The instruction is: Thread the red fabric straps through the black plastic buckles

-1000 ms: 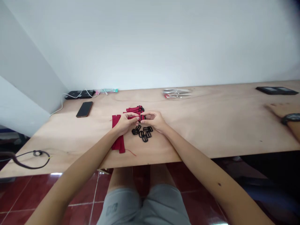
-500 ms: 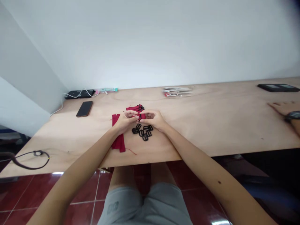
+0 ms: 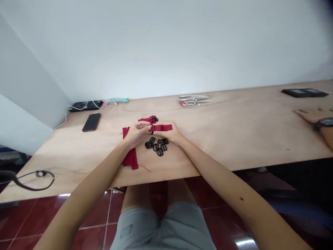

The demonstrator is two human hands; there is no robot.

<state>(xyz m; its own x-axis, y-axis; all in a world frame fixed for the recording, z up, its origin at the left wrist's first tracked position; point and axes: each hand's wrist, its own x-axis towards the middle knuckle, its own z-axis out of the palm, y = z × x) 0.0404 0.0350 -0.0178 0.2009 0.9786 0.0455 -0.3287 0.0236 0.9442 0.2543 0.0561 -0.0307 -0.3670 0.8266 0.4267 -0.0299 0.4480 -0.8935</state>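
One red strap (image 3: 168, 127) and one black buckle (image 3: 154, 128) at the fingertips

Behind everything rises a white wall (image 3: 166, 45), and along its foot runs a pale wooden tabletop (image 3: 234, 132). At its right end another person's hand (image 3: 310, 115) lies on the wood, a dark watch (image 3: 325, 122) at the wrist.

Near the middle, the left hand (image 3: 135, 133) pinches the strap at the buckle's left side, and the right hand (image 3: 171, 133) grips it on the other side, thumb and finger closed over it. A free end sticks out to the right, past the right hand's fingers. The exact threading is too small to tell.

Next in size come the flat red strips (image 3: 130, 159) beside the left forearm, then a bundle of red straps (image 3: 145, 120) with black buckles at its right end, just beyond the hands. The phone (image 3: 91, 122) lies well apart to the left.

The strap looks like woven webbing: light, soft across its face, unlikely to break or slip. It is best pinched flat, close to the buckle, where it should bend least. The buckle seems stiff, probably plastic, and is best held by its outer edges. Several loose buckles (image 3: 159, 147) lie just nearer the person, and smallest is a red thread (image 3: 144, 168).
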